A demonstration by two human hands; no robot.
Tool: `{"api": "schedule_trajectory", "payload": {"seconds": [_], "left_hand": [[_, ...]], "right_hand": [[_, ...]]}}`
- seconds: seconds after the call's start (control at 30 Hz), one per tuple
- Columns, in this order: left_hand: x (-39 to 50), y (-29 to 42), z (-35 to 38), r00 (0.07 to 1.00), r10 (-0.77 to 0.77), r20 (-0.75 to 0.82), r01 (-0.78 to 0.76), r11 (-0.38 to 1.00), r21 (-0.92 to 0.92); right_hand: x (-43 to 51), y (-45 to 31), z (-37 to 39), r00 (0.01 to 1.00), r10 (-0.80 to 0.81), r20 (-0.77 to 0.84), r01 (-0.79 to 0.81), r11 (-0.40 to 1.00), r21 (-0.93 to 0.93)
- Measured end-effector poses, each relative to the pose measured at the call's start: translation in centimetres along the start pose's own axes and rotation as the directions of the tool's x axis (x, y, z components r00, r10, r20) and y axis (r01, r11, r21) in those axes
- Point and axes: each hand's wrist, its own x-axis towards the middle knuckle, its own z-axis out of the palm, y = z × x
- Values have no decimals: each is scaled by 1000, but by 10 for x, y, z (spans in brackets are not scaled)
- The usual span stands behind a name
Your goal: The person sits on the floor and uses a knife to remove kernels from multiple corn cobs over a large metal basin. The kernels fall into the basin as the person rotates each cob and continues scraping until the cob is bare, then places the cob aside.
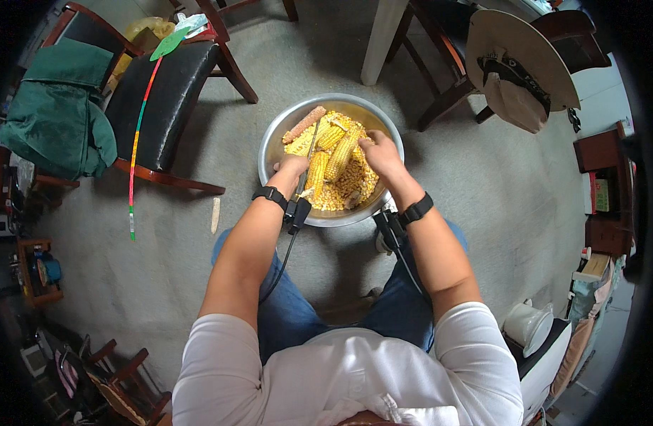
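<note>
A round steel basin (332, 221) on the floor holds loose yellow kernels (353, 178), several ears of corn (342, 155) and a stripped reddish cob (304, 124). A long, thin dark tool (315, 139) lies slanted across the corn. My left hand (291, 167) is curled at the basin's left side, against the tool; its fingers are partly hidden, so its grip is unclear. Over the right side, my right hand (381, 153) bends its fingertips against the right edge of the largest ear; whether they grip it cannot be told.
On the floor left of the basin lies a pale cob (215, 215). A black-seated chair (161, 101) stands at upper left, carrying a green fly swatter (171, 44). Another chair with a wide-brimmed hat (518, 69) is at upper right, beside a pale table leg (381, 45).
</note>
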Motion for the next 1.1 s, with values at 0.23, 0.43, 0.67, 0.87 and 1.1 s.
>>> {"api": "schedule_trajectory", "payload": {"seconds": [0.23,0.43,0.67,0.87,1.1], "left_hand": [[16,-24,16,998,8,70,-5,999,-34],[-31,-6,20,913,163,375,-124,984,-126],[-97,23,52,850,422,316,-424,903,-66],[-97,45,40,803,421,422,-436,898,-66],[-45,52,-5,969,233,-81,-188,910,369]], "right_hand": [[5,4,-24,999,22,-37,-17,990,142],[10,19,-27,988,111,-112,-92,983,161],[11,23,-30,978,204,-51,-171,912,374],[1,10,-35,976,218,-19,-192,894,406],[3,13,-38,978,208,5,-188,871,454]]}}
